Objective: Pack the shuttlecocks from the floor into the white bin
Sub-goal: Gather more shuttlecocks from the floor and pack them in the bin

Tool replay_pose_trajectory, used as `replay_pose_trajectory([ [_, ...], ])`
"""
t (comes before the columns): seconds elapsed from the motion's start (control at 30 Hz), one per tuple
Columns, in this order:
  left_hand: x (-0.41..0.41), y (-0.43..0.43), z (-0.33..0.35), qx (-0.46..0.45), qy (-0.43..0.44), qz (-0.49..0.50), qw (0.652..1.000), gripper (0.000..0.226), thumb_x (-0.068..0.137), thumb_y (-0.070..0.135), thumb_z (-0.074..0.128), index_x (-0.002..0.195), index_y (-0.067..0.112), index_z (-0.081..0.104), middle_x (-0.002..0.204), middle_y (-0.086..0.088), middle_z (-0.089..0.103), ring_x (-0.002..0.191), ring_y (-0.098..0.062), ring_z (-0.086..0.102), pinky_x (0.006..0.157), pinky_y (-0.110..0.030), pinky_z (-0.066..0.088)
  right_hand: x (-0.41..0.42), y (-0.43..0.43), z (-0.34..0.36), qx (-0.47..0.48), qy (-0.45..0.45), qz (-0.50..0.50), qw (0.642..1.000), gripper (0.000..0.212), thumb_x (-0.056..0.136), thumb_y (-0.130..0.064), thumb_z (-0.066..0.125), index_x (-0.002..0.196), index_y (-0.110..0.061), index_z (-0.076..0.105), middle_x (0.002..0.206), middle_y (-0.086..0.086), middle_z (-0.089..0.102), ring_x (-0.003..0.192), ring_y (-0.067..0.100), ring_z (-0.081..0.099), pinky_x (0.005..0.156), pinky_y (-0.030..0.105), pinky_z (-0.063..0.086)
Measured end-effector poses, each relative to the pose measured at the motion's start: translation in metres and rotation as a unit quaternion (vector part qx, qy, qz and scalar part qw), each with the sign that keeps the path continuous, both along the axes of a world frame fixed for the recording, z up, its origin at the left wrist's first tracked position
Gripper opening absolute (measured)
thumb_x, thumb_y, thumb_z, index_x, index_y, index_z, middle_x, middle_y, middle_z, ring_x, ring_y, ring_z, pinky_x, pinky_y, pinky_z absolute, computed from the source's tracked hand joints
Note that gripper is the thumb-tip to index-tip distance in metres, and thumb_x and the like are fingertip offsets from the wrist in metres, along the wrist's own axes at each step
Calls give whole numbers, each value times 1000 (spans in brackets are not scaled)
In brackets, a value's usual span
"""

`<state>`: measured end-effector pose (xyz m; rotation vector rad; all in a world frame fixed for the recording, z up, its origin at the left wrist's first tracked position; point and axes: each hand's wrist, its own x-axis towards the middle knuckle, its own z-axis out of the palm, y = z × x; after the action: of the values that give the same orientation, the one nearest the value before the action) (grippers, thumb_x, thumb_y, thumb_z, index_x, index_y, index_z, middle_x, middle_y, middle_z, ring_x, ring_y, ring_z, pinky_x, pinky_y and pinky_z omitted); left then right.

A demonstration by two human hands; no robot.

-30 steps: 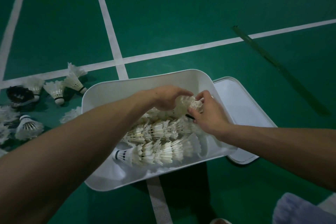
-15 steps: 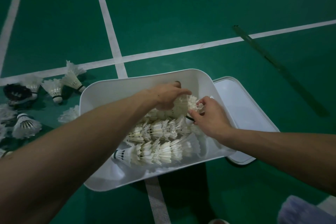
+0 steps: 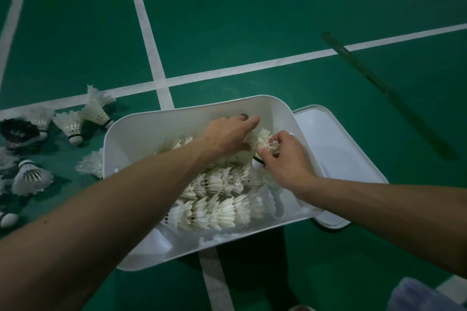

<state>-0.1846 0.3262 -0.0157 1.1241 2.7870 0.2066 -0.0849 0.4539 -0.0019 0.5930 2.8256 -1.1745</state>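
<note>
Several nested rows of shuttlecocks (image 3: 217, 199) already lie in the white bin (image 3: 136, 139); both hands work one shuttlecock (image 3: 265, 140) at its 1 o'clock corner. The left hand (image 3: 231, 135) curls loosely over its feathers, the right hand (image 3: 283, 159) pinches it, and about ten loose shuttlecocks (image 3: 70, 126) wait on the floor at 9 o'clock

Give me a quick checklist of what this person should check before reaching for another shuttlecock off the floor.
1. Bin within reach and open: ok.
2. Shuttlecock between both hands settled in the bin: not ok, the left hand and right hand are on it.
3. Hands free: not ok.
4. Rows nested neatly: ok.
5. Room left in the bin: ok, bare wall near the far end.
6. Loose shuttlecocks left on the floor: ok, several lie left of the bin.
</note>
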Motion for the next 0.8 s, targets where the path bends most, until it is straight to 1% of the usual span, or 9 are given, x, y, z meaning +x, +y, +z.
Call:
replay_pose_trajectory([
  [0.13, -1, -8, 1, 8, 5, 13, 1000, 52, 84, 41, 67, 121, 28, 34, 112, -2, 58, 87, -21, 58, 68, -36, 54, 0, -1, 1, -54, 14, -38, 998, 26, 89, -35, 66, 104, -21, 49, 109, 1, 60, 92, 22, 64, 83, 47, 53],
  [0.23, -1, -14, 4, 16, -6, 19, 1000, 50, 84, 40, 67, 123, 28, 37, 111, -2, 58, 81, -17, 48, 62, -29, 44, -2, -6, 3, -97, 34, -77, 992, 24, 92, -31, 63, 106, -21, 47, 105, -4, 57, 89, 19, 63, 83, 42, 54],
  [0.33, 0, -18, 6, 31, -22, 18, 999, 48, 84, 37, 68, 122, 26, 41, 110, -2, 59, 81, -16, 46, 61, -27, 38, -9, -12, 4, -200, 57, -139, 968, 20, 93, -24, 63, 105, -20, 47, 91, -11, 54, 89, 22, 66, 82, 46, 57],
  [0.37, 0, -20, 7, 36, -28, 18, 999, 48, 83, 36, 68, 122, 26, 42, 110, -3, 60, 81, -16, 47, 61, -27, 38, -11, -14, 4, -237, 59, -155, 957, 19, 94, -23, 62, 105, -18, 47, 90, -9, 56, 88, 22, 66, 81, 47, 57],
  [0.43, 1, -22, 9, 40, -39, 20, 998, 49, 83, 34, 69, 122, 26, 42, 109, -2, 60, 82, -17, 49, 62, -28, 40, -16, -17, 6, -278, 58, -182, 941, 20, 95, -24, 60, 109, -16, 47, 89, -6, 58, 84, 18, 66, 82, 46, 58],
  [0.53, 2, -25, 10, 51, -55, 24, 997, 50, 81, 32, 72, 121, 28, 43, 110, -1, 61, 84, -18, 51, 66, -31, 47, -20, -23, 7, -313, 63, -217, 923, 23, 96, -25, 59, 111, -12, 48, 88, -5, 58, 75, 10, 64, 82, 42, 58],
  [0.63, 3, -27, 11, 67, -67, 32, 995, 49, 80, 29, 73, 120, 27, 45, 109, 0, 63, 85, -18, 52, 63, -28, 40, -24, -28, 10, -342, 73, -243, 905, 22, 96, -24, 57, 110, -12, 45, 93, -3, 55, 77, 12, 65, 78, 32, 59],
  [0.7, 3, -29, 12, 73, -72, 36, 994, 50, 79, 28, 74, 120, 27, 45, 110, 0, 63, 86, -17, 51, 64, -27, 38, -25, -30, 9, -346, 79, -246, 902, 20, 96, -23, 57, 108, -14, 43, 94, -4, 55, 78, 13, 66, 78, 31, 58],
  [0.8, 3, -31, 12, 76, -75, 36, 994, 52, 78, 28, 76, 120, 28, 45, 114, 0, 63, 91, -20, 55, 67, -29, 43, -25, -32, 9, -332, 85, -245, 907, 17, 96, -20, 57, 104, -15, 43, 92, -4, 54, 79, 14, 66, 79, 31, 58],
])
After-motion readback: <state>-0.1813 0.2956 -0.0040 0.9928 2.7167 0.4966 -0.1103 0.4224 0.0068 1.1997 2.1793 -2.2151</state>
